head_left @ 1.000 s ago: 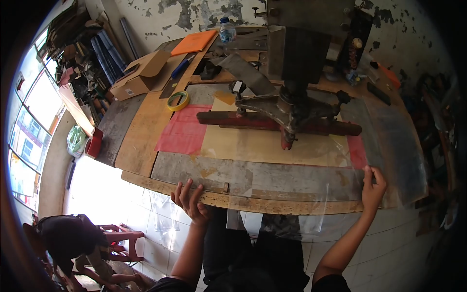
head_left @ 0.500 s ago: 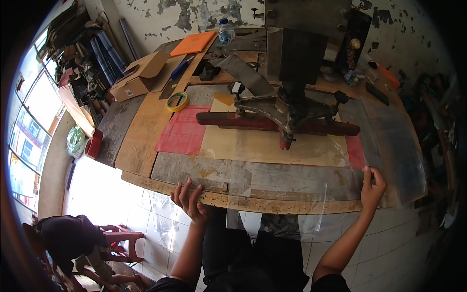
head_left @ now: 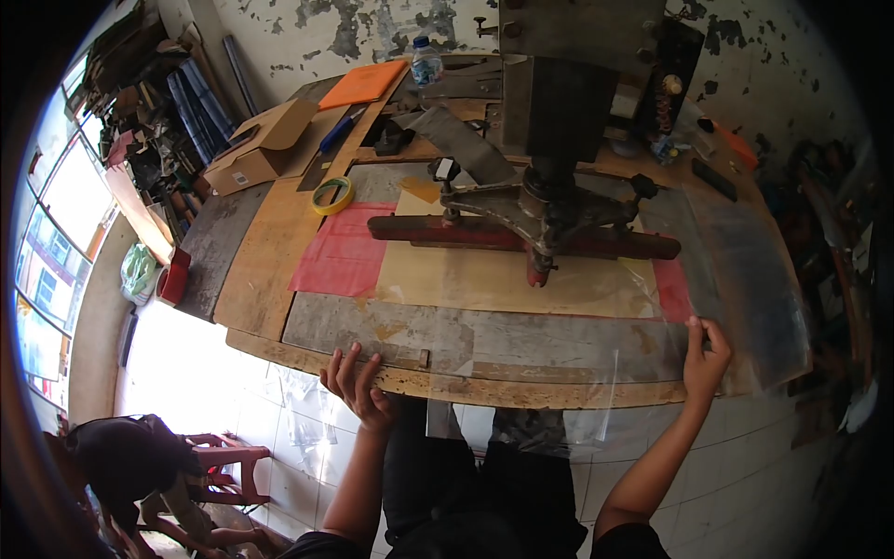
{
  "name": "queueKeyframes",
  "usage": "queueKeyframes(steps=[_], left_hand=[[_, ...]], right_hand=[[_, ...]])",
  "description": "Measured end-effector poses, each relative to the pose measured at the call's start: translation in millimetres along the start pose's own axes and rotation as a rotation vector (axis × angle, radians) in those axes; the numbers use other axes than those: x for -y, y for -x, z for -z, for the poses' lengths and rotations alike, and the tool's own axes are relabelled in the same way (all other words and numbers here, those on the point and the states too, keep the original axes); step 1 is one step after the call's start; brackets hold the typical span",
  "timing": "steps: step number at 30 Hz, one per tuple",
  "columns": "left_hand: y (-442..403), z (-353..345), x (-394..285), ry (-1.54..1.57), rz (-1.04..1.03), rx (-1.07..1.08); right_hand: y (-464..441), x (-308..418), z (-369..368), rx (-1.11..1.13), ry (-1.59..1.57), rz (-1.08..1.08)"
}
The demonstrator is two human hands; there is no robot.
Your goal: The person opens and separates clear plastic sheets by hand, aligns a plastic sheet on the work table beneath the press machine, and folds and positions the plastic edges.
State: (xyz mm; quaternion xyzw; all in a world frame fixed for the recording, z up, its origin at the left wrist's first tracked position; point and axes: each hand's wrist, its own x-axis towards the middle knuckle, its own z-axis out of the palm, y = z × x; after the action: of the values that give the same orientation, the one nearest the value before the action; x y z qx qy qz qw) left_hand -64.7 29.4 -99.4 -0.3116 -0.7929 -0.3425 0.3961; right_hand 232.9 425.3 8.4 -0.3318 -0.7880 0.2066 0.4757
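Observation:
My left hand (head_left: 358, 389) rests at the front edge of the worktable, its fingers spread and lying on the wood. At the right, my right hand (head_left: 708, 359) has thumb and fingers pinched together on what looks like the edge of a clear plastic sheet (head_left: 521, 359), close to the red sheet's corner. This see-through sheet lies over the board and hangs past the front edge; its outline is hard to follow. Behind it, a cream sheet (head_left: 484, 291) with red material (head_left: 340, 250) at its ends lies under the press's long bar (head_left: 615, 244).
A roll of yellow tape (head_left: 332, 196), a cardboard box (head_left: 261, 149), a blue-handled tool (head_left: 337, 133), an orange folder (head_left: 363, 84) and a water bottle (head_left: 426, 63) stand behind. More clear sheets (head_left: 759, 289) lie right. A person (head_left: 121, 466) bends near a red stool (head_left: 233, 461).
The whole view has shifted slightly to the left. Both hands keep nearly the same places on the table, and the sheets and press look unmoved.

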Motion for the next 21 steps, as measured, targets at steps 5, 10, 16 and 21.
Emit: queueKeyframes(steps=[5,10,16,21], left_hand=[[-1.1,-0.2,0.0,0.007,-0.010,-0.008],[0.3,-1.1,0.0,0.009,0.007,-0.022],[-0.1,4.0,-1.4,0.034,0.019,0.004],[3.3,5.4,3.1,0.055,0.012,0.023]], right_hand=[[-0.4,4.4,0.1,0.014,0.002,-0.011],[-2.1,8.1,1.4,0.069,0.047,-0.030],[-15.0,31.0,-3.0,0.301,0.028,0.076],[-33.3,31.2,-9.5,0.509,0.101,0.018]])
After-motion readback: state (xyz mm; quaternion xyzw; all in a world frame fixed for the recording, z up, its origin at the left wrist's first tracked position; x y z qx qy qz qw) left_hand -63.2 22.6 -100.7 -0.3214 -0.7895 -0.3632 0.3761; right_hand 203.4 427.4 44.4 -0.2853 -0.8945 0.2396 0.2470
